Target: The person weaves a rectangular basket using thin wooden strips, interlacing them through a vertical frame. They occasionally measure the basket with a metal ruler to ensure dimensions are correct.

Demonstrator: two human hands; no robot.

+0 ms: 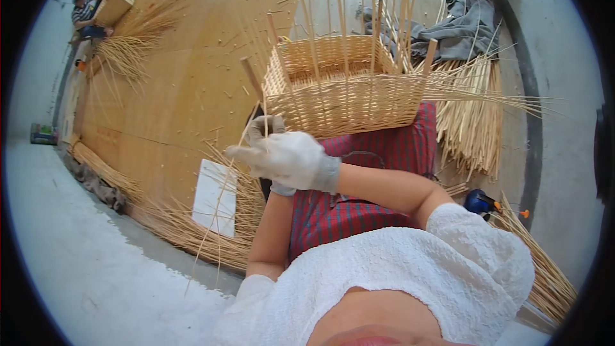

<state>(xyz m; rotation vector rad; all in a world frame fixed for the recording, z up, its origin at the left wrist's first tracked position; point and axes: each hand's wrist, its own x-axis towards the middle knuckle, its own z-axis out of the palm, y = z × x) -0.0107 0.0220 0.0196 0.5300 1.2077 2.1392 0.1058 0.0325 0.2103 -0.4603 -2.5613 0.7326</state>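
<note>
A woven wicker basket (346, 106) with tall upright canes and wooden stakes rests over red checked fabric (333, 218) in front of me. At its left corner, my right hand (288, 157), in a white knit glove, is closed on thin cane strands (224, 189) that trail down to the left. My left hand (266, 125), in a greyer glove, is curled behind the right one at the same strands, mostly hidden by it. Long loose strands also stick out from the basket's right end.
Cane bundles lie right (467, 122), lower right (532, 256) and left (166, 224), beside a white board (213, 195). A grey cloth (448, 38) tops the right bundle. A blue tool (480, 202) lies near my right elbow. Another person (86, 16) holds a basket at upper left.
</note>
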